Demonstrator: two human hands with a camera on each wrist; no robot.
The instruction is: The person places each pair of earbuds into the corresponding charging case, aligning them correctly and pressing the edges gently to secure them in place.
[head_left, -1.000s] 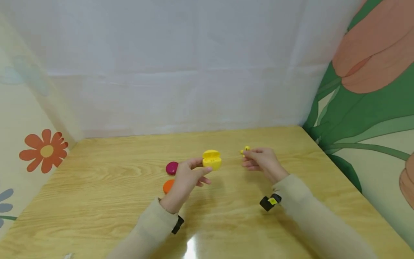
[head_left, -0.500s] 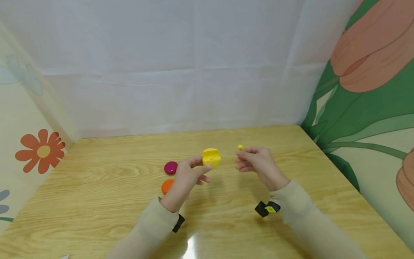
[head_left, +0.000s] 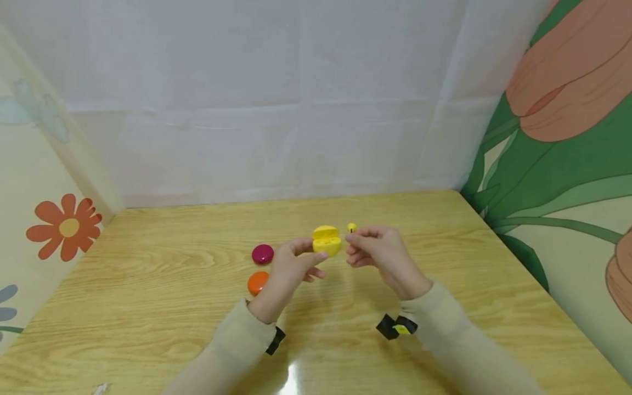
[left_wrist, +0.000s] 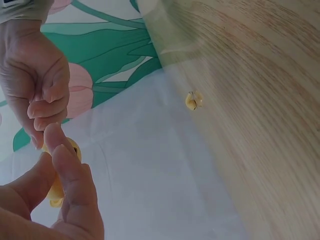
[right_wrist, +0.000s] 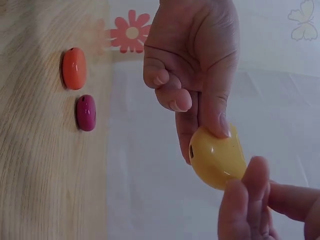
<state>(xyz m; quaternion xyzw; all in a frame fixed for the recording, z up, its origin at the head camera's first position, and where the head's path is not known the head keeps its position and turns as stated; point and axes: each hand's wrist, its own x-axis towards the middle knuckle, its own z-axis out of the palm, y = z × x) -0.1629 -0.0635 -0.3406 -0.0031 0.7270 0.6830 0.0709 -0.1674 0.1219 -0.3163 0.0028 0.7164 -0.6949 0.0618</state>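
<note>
My left hand [head_left: 291, 266] holds a yellow earbud case [head_left: 328, 247] up over the table, lid raised, between thumb and fingers. In the right wrist view the rounded underside of the case [right_wrist: 214, 156] shows a dark port. Just to its right, my right hand [head_left: 384, 255] pinches a yellow earbud [head_left: 351, 226] by its stem, its round head pointing up. The two hands are close together, with a narrow gap between earbud and case in the head view. A small yellow piece, much like an earbud [left_wrist: 191, 101], lies on the table in the left wrist view.
Two glossy closed cases, one magenta [head_left: 263, 254] and one orange [head_left: 258, 283], lie left of my left hand on the wooden table [head_left: 163, 307]. A white cloth [head_left: 276, 148] hangs behind the table, and flower-printed panels stand at both sides.
My right hand has moved left with the earbud, closer to the case. The left hand and the open case have barely shifted.
</note>
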